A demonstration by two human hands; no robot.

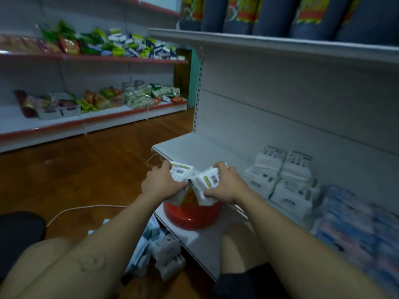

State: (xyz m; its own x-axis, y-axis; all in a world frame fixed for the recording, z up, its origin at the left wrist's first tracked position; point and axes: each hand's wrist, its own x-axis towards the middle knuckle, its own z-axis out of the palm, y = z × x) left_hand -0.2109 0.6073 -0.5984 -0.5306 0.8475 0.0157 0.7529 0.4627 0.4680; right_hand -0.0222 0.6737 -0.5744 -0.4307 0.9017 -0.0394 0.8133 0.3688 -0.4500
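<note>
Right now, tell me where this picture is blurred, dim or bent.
Head view: dim overall; blue packs at the right edge smear into blur; white packets at centre are sharper; upper shelf bows from lens distortion; floor shows glare.

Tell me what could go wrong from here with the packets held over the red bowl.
1. The left hand and right hand each grip a bundle of white packets; a loose one may slip out and miss the red bowl.
2. The bowl sits near the front edge of the shelf; a push might tip it onto the packs on the floor.
3. The white cable on the floor could catch a foot on standing up.
</note>
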